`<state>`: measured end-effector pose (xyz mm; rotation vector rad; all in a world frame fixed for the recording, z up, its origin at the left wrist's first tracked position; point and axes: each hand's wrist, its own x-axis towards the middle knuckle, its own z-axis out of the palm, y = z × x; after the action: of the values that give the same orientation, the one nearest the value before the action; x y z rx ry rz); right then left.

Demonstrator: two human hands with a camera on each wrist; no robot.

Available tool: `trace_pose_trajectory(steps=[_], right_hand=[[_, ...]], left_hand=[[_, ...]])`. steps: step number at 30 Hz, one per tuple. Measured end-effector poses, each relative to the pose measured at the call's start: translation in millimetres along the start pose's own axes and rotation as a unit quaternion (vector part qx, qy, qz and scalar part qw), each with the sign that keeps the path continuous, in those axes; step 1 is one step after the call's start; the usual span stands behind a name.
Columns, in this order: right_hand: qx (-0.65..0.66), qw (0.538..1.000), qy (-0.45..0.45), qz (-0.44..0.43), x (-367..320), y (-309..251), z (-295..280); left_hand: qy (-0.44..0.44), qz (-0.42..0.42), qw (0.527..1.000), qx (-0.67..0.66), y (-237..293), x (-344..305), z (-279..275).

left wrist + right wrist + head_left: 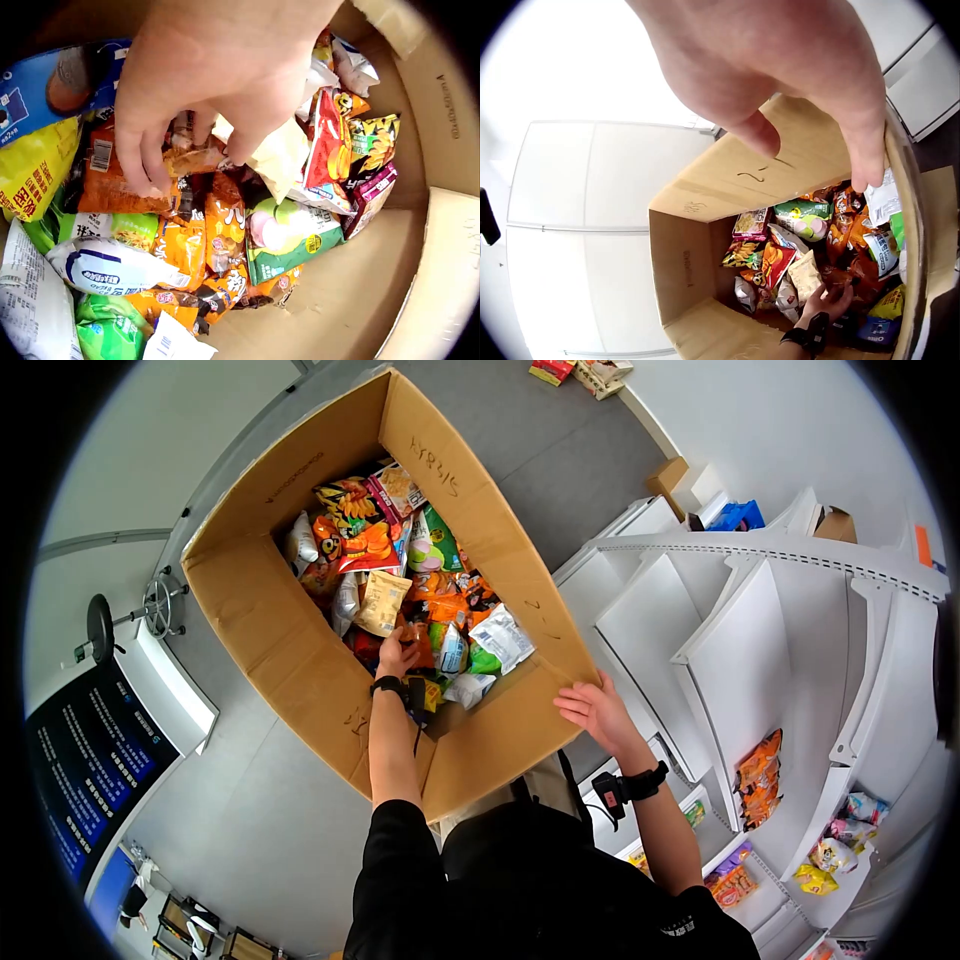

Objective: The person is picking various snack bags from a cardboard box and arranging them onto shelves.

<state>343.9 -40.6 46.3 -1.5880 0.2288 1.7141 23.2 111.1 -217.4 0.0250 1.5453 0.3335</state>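
Inside the cardboard box [500, 750], my left hand [399, 656] reaches down among snack packets. The left wrist view shows this hand [217, 82] with bent fingers and thumb around the crinkled edge of a reddish-brown packet [196, 160]; its fingertips lie by an orange packet with a barcode [112, 180]. A cream packet [382, 603] lies beside the hand. My right hand [600, 715] is at the box's near right rim, fingers extended and holding nothing. In the right wrist view this hand [780, 67] hangs over the box side; whether it touches the cardboard is unclear.
White shelves [740, 660] stand at the right, with an orange bag [759, 780] and several small packets [840, 845] on them. A round-based stand [160, 607] and a dark screen [95, 760] are at the left. Boxes [598, 375] lie on the floor beyond.
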Motion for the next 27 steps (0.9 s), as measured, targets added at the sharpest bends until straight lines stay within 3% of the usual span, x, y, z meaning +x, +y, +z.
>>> trace_pose_trajectory(steps=[5, 12, 18, 21, 24, 27], right_hand=[[0.0, 1.0, 0.006, -0.015, 0, 3, 1], [0.021, 0.999, -0.002, -0.034, -6, 4, 5], [0.053, 0.997, -0.022, -0.049, -8, 7, 2], [0.076, 0.995, -0.042, -0.05, -7, 8, -5], [0.085, 0.993, -0.065, -0.053, -5, 10, -7], [0.083, 0.992, -0.076, -0.061, -7, 11, -9]], left_hand=[[-0.006, 0.009, 1.0, 0.005, 6, -17, 11], [-0.029, -0.004, 0.997, -0.078, -5, 25, -9], [0.003, 0.036, 0.988, -0.15, -9, 29, 1], [0.082, 0.065, 0.992, -0.067, -4, 20, 8], [0.086, 0.061, 0.992, -0.064, 3, -4, 17], [0.002, 0.041, 0.998, -0.054, -1, 1, 9]])
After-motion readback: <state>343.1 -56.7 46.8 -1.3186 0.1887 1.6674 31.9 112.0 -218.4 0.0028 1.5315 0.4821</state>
